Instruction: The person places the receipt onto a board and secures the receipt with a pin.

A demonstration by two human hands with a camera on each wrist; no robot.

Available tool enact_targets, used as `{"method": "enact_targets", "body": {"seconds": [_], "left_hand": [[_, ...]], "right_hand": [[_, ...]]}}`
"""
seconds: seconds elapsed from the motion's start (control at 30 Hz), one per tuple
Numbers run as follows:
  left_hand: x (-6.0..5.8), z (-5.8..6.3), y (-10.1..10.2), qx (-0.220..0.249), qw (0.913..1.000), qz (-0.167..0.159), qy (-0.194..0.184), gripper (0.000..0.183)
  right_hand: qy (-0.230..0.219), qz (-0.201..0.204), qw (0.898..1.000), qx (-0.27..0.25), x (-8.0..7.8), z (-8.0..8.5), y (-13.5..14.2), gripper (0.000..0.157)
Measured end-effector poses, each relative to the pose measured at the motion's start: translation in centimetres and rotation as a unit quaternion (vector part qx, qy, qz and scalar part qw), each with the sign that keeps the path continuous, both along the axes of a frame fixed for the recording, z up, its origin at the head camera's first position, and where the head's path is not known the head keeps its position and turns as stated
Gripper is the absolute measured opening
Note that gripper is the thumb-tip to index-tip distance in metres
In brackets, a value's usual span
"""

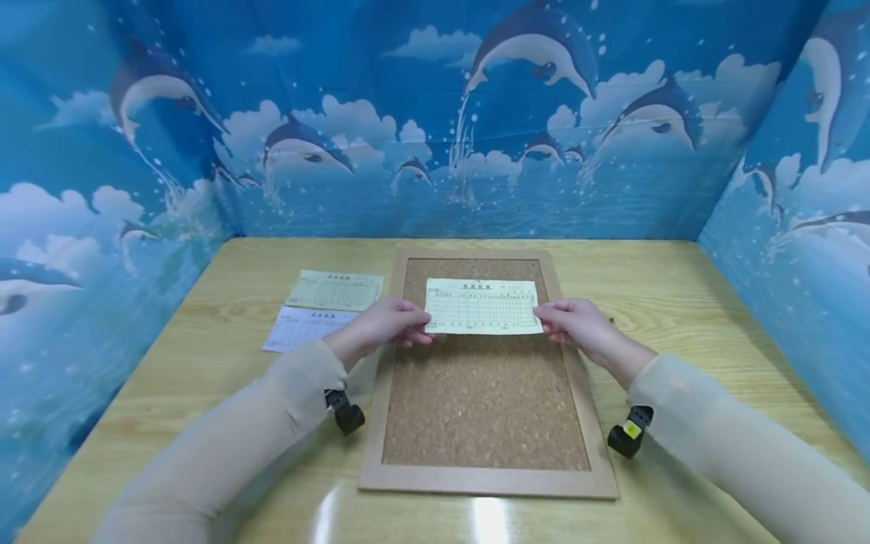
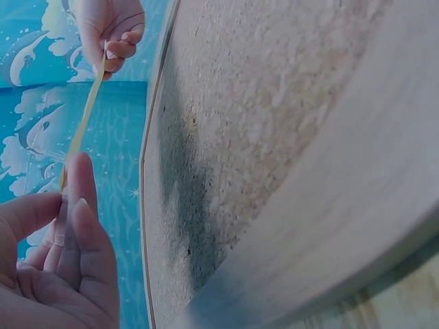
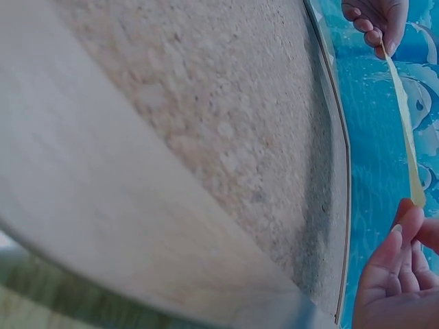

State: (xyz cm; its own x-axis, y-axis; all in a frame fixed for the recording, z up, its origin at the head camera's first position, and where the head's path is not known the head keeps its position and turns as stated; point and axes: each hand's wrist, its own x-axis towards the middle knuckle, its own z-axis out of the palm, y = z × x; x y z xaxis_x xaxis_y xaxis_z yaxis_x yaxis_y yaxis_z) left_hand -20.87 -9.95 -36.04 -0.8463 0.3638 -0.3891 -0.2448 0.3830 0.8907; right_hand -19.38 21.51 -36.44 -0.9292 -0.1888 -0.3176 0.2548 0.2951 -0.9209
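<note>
A pale yellow printed form [image 1: 482,306] is stretched between both hands over the upper part of a wood-framed cork board [image 1: 485,408]. My left hand [image 1: 393,323] pinches the form's left edge between thumb and fingers. At its right edge, the right hand [image 1: 578,325] pinches it the same way. Seen nearly edge-on in the left wrist view, the paper strip [image 2: 86,120] stands off the cork, and a shadow lies on the board beside it. In the right wrist view the form [image 3: 406,123] likewise runs from one hand to the other.
Left of the board lie a greenish form [image 1: 336,290] and a white-lavender form [image 1: 299,329], the latter partly behind the left hand. A small dark object [image 1: 612,320] sits by the right wrist. Dolphin-printed cloth [image 1: 408,189] surrounds the wooden table [image 1: 680,287].
</note>
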Motion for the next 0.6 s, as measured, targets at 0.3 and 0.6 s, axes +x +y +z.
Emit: {"method": "enact_targets", "body": {"seconds": [0.3,0.6], "left_hand": [[-0.7,0.6,0.7,-0.008,1.0000,-0.001,-0.002,0.021],[-1.2,-0.1,1.4,0.005,1.0000,0.001,-0.006,0.019]], "right_hand": [[0.013,-0.005,1.000,0.009,-0.5,0.4,0.6,0.025],[0.016,-0.017,1.000,-0.001,-0.9,0.0,1.1,0.026]]}}
